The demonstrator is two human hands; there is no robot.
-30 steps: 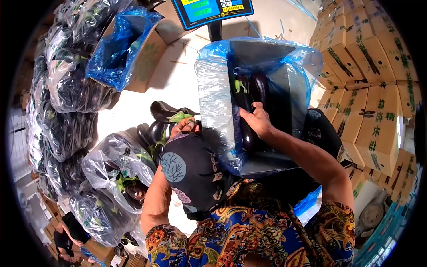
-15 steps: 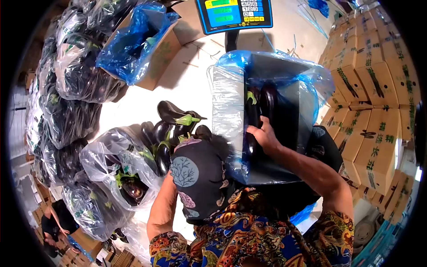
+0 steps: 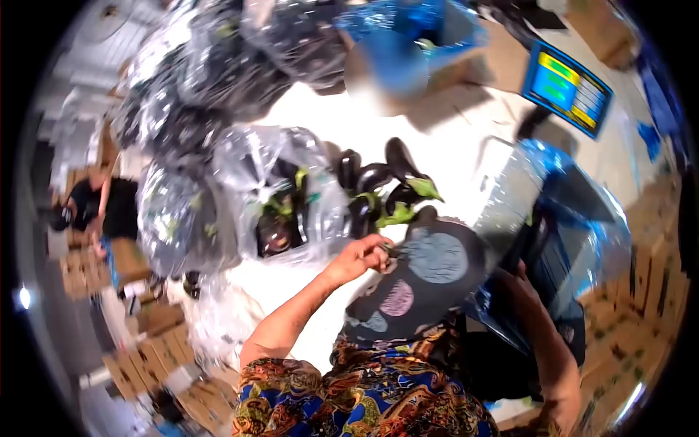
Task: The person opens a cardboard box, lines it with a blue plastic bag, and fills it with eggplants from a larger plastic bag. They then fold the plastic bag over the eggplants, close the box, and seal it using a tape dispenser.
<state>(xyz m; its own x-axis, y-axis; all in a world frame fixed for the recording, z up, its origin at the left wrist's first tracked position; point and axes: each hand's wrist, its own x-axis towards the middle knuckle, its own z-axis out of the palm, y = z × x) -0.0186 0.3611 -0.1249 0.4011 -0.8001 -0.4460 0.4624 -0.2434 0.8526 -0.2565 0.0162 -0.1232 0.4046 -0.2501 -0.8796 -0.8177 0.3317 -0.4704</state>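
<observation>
My left hand (image 3: 362,259) is up over the white surface, beside my knee in dark patterned cloth (image 3: 437,258). Its fingers are curled, and whatever they hold, if anything, is too small to make out. Several loose eggplants (image 3: 375,176) with green stems lie just beyond it. My right hand (image 3: 518,285) is at the near side of a box lined with blue plastic (image 3: 611,218). Shadow and blur hide its fingertips. Close to them, a dark eggplant (image 3: 537,234) lies inside the box.
An open clear bag of eggplants (image 3: 320,218) stands at left, with more filled bags (image 3: 226,65) behind. A scale display (image 3: 568,89) and another blue-lined box (image 3: 466,69) are at the back. Stacked cartons (image 3: 648,291) stand right. A person (image 3: 102,204) works far left.
The view has swung right, so everything sits tilted. My left hand has come into sight from behind my knee. My right hand has shifted from the eggplants toward the box's near side.
</observation>
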